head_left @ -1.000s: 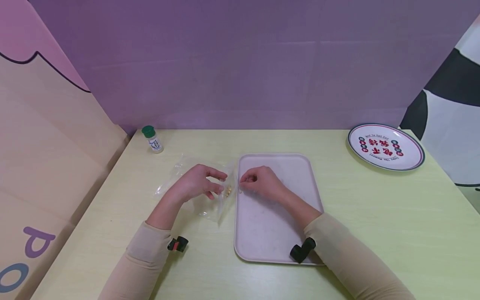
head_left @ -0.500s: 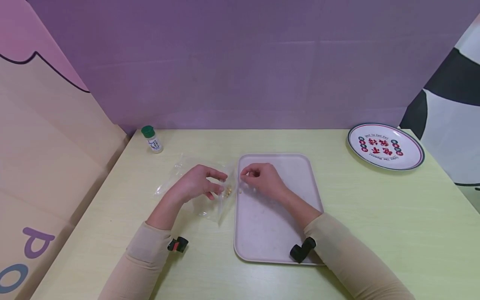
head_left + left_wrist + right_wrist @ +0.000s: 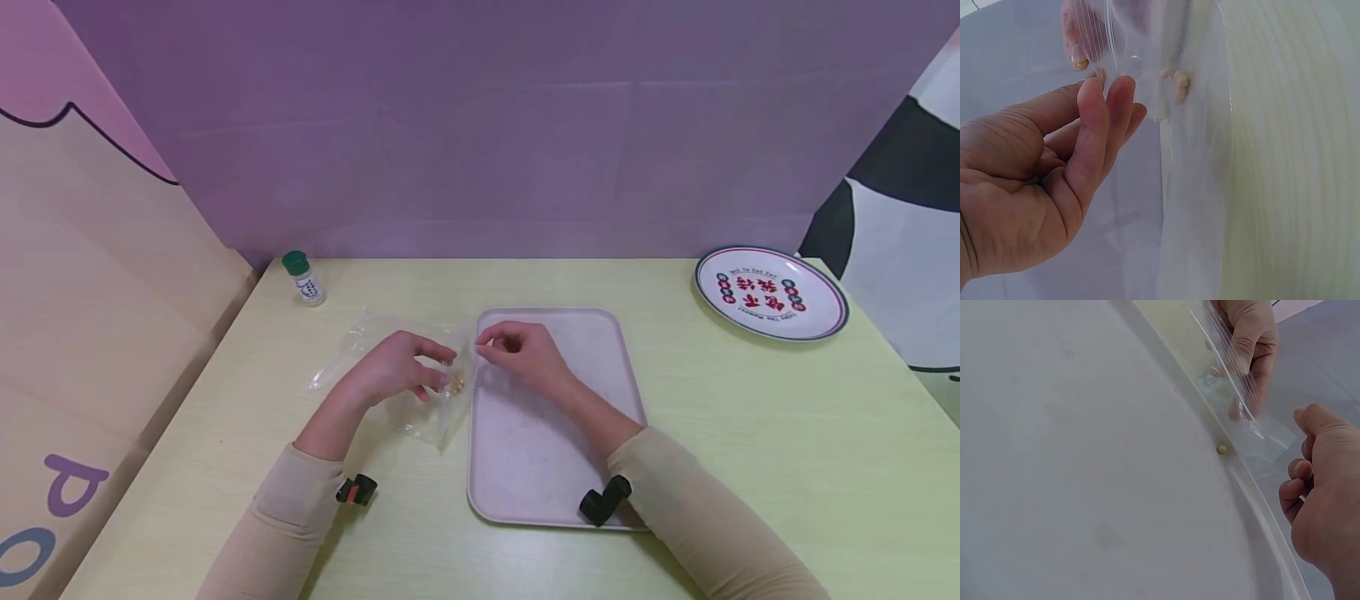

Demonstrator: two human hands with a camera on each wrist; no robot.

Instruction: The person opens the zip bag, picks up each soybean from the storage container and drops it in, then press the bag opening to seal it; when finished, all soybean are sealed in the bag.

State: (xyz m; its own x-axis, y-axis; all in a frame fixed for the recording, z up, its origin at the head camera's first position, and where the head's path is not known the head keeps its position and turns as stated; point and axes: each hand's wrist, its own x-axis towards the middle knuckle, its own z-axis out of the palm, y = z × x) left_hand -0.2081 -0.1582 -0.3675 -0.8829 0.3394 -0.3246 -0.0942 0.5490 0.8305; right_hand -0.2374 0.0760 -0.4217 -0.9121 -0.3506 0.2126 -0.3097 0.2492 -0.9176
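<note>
A clear zip bag [image 3: 423, 427] lies left of the pale tray [image 3: 532, 467], its mouth toward the tray. My left hand [image 3: 393, 362] holds the bag near its mouth, thumb and fingers apart. Several yellowish beans [image 3: 1182, 86] show through the plastic in the left wrist view. At the bag's mouth, over the tray's left rim, is my right hand [image 3: 528, 358], thumb and forefinger together. A small bean [image 3: 1082, 64] shows at its fingertips in the left wrist view. Another round bean [image 3: 1222, 450] sits against the tray's inner edge.
A small shaker bottle [image 3: 303, 279] with a green cap stands at the table's back left. A white oval plate [image 3: 772, 292] with red writing lies at the back right. Behind the table rises a purple backdrop [image 3: 480, 133].
My right hand has risen from the tray's left edge and shifted slightly away from me and left, toward the bag's mouth. The left hand and bag have barely moved.
</note>
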